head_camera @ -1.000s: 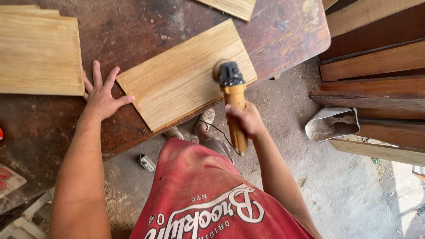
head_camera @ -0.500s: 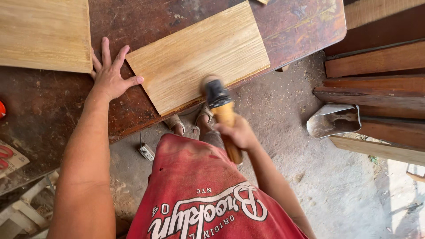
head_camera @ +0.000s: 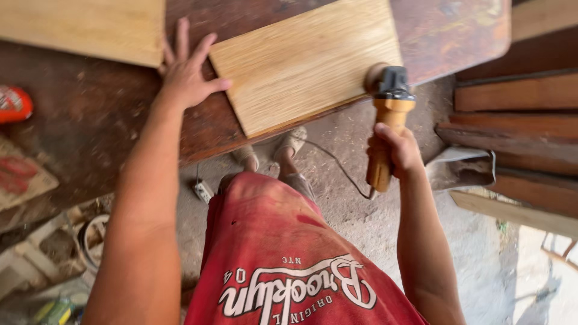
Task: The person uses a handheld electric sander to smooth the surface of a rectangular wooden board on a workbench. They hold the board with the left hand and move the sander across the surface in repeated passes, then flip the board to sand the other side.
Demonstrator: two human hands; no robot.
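A pale wooden board [head_camera: 307, 63] lies at an angle on a dark reddish-brown workbench [head_camera: 90, 120]. My left hand [head_camera: 188, 72] is spread flat on the bench, fingers apart, pressing against the board's left end. My right hand [head_camera: 394, 150] grips the orange handle of an electric sander [head_camera: 388, 114]. Its black head and round pad sit at the board's right near corner, by the bench edge. A thin cable runs from the tool down across the floor.
A second pale board [head_camera: 84, 27] lies at the bench's back left, a red object [head_camera: 15, 102] at the left edge. Dark planks [head_camera: 518, 114] are stacked at right with a metal scoop [head_camera: 460, 168] below them. A power socket [head_camera: 203, 191] lies on the dusty floor near my sandalled feet.
The sander dropped off the board's near edge half a second ago and has now moved right, back to the board's right corner. My left hand stayed on the board's left end.
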